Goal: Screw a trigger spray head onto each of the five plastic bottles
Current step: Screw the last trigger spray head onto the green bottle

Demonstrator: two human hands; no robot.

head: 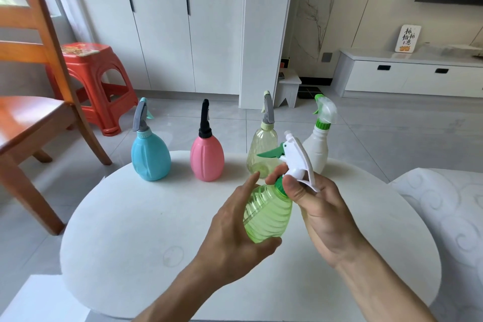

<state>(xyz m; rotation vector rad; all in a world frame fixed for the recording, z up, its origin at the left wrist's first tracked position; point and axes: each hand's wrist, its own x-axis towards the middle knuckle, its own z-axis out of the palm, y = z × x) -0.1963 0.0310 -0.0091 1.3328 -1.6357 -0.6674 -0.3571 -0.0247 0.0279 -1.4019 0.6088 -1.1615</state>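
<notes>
I hold a ribbed green bottle [266, 214] tilted above the round white table [136, 230]. My left hand [235, 232] cups the bottle's body from the left and below, with the forefinger stretched up along it. My right hand [316, 206] pinches the green collar under a white spray head [298, 157] with a green trigger, which sits on the bottle's neck. Along the table's far edge stand a blue bottle [150, 157], a pink bottle [207, 159], a clear yellowish bottle [262, 149] and a white bottle [317, 146], each topped with a spray head.
A wooden chair [34, 112] stands at the left and a red plastic stool [91, 78] behind it. White cupboards line the back wall. A patterned white cushion [449, 212] lies to the right of the table.
</notes>
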